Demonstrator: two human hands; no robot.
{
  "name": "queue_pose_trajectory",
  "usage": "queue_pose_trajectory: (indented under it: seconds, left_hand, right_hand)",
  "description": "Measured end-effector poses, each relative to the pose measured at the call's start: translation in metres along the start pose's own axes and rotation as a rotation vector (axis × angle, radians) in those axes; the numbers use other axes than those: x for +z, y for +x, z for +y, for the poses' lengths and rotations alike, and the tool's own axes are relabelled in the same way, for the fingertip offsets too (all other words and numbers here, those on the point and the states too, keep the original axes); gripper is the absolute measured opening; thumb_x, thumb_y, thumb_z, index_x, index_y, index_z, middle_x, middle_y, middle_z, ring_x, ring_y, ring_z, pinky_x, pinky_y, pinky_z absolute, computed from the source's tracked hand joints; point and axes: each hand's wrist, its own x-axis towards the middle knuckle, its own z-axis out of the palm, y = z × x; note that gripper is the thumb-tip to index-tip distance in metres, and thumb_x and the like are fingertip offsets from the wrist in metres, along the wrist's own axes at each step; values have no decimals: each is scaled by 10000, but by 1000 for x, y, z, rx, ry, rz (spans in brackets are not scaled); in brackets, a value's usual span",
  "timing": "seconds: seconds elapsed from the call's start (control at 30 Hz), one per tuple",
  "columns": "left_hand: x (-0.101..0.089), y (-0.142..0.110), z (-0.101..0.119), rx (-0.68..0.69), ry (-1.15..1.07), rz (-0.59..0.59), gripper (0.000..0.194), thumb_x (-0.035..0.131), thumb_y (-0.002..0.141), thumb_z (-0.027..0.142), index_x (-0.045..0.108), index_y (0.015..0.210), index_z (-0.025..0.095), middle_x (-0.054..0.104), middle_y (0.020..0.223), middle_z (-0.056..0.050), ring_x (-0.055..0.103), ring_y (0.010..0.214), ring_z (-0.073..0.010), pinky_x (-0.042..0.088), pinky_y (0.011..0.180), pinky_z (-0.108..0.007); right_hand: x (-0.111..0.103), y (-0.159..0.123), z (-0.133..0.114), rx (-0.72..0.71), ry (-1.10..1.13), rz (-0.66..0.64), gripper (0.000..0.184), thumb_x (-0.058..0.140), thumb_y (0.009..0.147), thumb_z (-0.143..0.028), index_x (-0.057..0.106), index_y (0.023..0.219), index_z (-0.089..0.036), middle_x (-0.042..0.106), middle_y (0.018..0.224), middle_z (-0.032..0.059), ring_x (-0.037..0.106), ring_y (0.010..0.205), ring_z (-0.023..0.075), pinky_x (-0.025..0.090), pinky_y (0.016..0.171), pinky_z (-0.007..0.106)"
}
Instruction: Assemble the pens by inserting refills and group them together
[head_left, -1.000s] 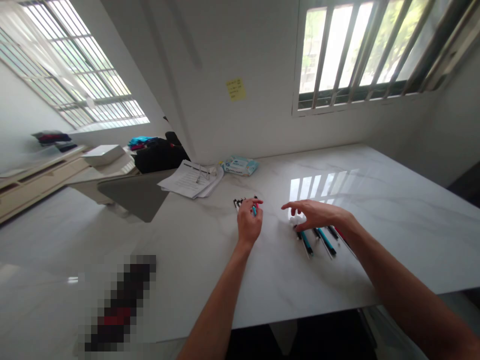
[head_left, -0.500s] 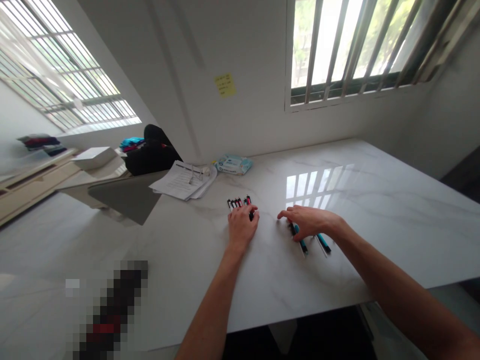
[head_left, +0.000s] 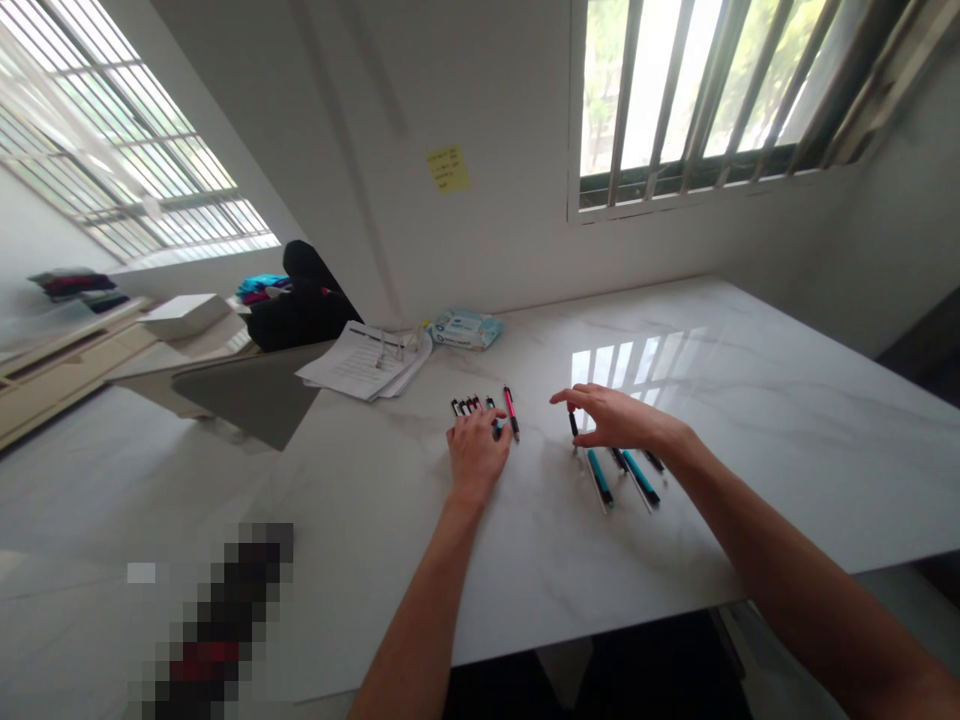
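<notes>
My left hand (head_left: 475, 455) lies flat and open on the white marble table (head_left: 750, 420), with its fingertips over a row of several pens (head_left: 465, 405). Just right of that row lies a pink pen (head_left: 510, 411), free of the hand. My right hand (head_left: 619, 420) hovers over a second group of pens. Its thumb and fingers are pinched on a dark pen with a red end (head_left: 573, 421), which is raised slightly. Behind that hand, two teal pens (head_left: 600, 478) (head_left: 642, 478) and a few dark ones lie side by side on the table.
At the back of the table are a stack of papers (head_left: 365, 365) and a pale blue wipes pack (head_left: 465, 327). A grey panel (head_left: 247, 392) and a black bag (head_left: 300, 305) are at the left. A yellow sticky note (head_left: 448, 168) hangs on the wall.
My left hand has set the pink pen down beside the row and flattened out. My right hand dipped onto its pens, then came up pinching one.
</notes>
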Motion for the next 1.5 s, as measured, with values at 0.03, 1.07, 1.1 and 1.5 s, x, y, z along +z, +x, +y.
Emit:
queue_pose_trajectory:
  seconds: [0.03,1.07,1.1,1.5]
  left_hand:
    - [0,0,0,26,-19,-2,231,593,926,323,741,1099,284,720,1146,-66,580,1107,-306,428,972,-454]
    - [7,1,-8,11,88,-2,224,576,931,310,772,1025,259,665,1114,-106,554,1097,-327,438,952,-463]
    - [7,1,-8,8,89,-5,221,577,930,310,773,1017,256,667,1110,-107,554,1096,-327,437,952,-461]
    - [2,3,9,119,-484,-52,289,623,927,458,730,1079,237,746,967,-41,634,884,-207,485,865,-341]
  right_hand:
    - [0,1,2,-3,7,29,641,764,815,-251,534,1413,-259,662,1178,100,632,1086,272,513,913,386]
    - [13,9,20,-65,132,134,718,782,810,-286,488,1465,-285,654,1193,93,644,1044,236,527,915,384]
    - [13,10,20,-71,136,132,723,780,808,-272,485,1468,-291,654,1198,90,642,1047,235,524,923,387]
    - [29,15,-7,-186,142,134,743,761,812,-186,471,1478,-342,637,1206,70,628,1111,245,514,966,385]
